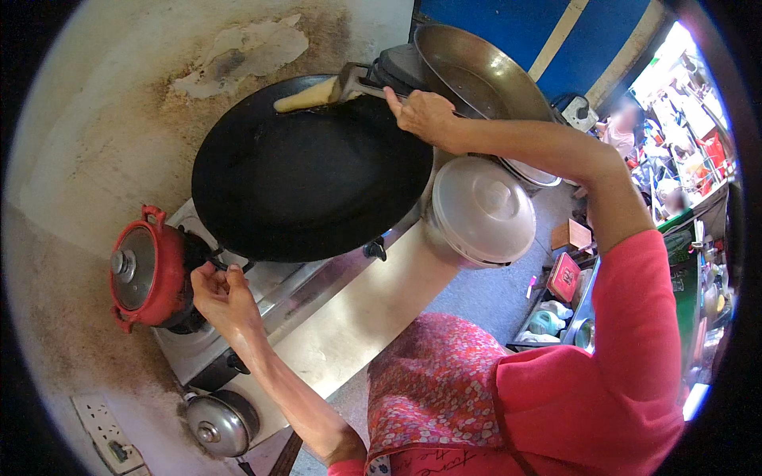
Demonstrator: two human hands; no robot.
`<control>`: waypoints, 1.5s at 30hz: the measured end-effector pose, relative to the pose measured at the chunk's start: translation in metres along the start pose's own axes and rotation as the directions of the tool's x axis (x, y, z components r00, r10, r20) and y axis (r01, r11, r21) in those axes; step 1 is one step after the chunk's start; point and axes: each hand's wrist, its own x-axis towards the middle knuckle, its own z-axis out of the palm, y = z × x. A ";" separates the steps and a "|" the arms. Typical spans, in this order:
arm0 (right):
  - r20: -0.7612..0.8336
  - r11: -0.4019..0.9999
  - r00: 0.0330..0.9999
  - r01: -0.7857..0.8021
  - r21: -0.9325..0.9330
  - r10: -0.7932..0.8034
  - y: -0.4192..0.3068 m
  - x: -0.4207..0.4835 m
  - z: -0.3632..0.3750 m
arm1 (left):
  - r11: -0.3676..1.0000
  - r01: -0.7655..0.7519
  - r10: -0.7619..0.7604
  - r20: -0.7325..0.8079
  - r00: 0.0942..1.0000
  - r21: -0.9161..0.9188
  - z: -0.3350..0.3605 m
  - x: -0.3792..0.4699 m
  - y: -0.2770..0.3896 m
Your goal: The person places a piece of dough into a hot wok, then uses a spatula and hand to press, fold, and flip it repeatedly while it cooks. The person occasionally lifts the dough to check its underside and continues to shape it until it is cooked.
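Note:
A large black wok (309,178) sits tilted over the gas stove (286,285). My left hand (226,297) grips the wok's handle at its lower left rim, fingers closed around it. A metal spatula (357,84) is in my right hand (425,116), with the index finger stretched along its handle. The spatula's blade rests against a pale yellow, folded piece of food (306,98) at the wok's far rim. What the food is, I cannot tell.
A red lidded pot (164,271) stands left of my left hand. Near me is a small lidded saucepan (220,423). To the right are a container with a translucent lid (485,208) and a large metal pan (485,74). A stained wall (119,149) rises behind the stove.

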 end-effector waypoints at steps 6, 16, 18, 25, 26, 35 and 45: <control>-0.239 0.995 0.966 0.097 -0.020 -0.099 -0.009 0.037 0.018 | 1.000 0.015 -0.016 -0.018 1.000 -0.013 -0.003 0.000 0.000; -0.121 0.893 0.939 0.343 0.291 -0.321 0.017 -0.035 -0.017 | 0.997 0.041 -0.044 -0.043 0.998 -0.070 0.004 -0.002 -0.003; -0.017 0.867 0.924 0.365 0.338 -0.383 0.015 -0.049 -0.030 | 0.998 0.024 -0.025 -0.028 0.999 -0.055 0.001 -0.002 -0.002; -0.004 0.768 0.900 0.375 0.519 -0.436 0.012 -0.103 -0.052 | 0.994 0.020 -0.024 -0.034 0.999 -0.107 0.000 -0.001 -0.004; -0.010 0.758 0.900 0.372 0.536 -0.435 0.010 -0.108 -0.057 | 0.993 0.019 -0.025 -0.044 0.999 -0.115 0.000 -0.002 -0.004; -0.007 0.542 0.883 0.295 0.787 -0.470 -0.005 -0.131 -0.092 | 0.996 0.014 -0.013 0.019 1.000 -0.085 0.003 -0.001 -0.002; 0.035 0.343 0.880 0.148 0.928 -0.474 -0.058 -0.071 -0.128 | 0.999 -0.032 0.032 -0.001 0.999 -0.041 -0.003 0.005 -0.011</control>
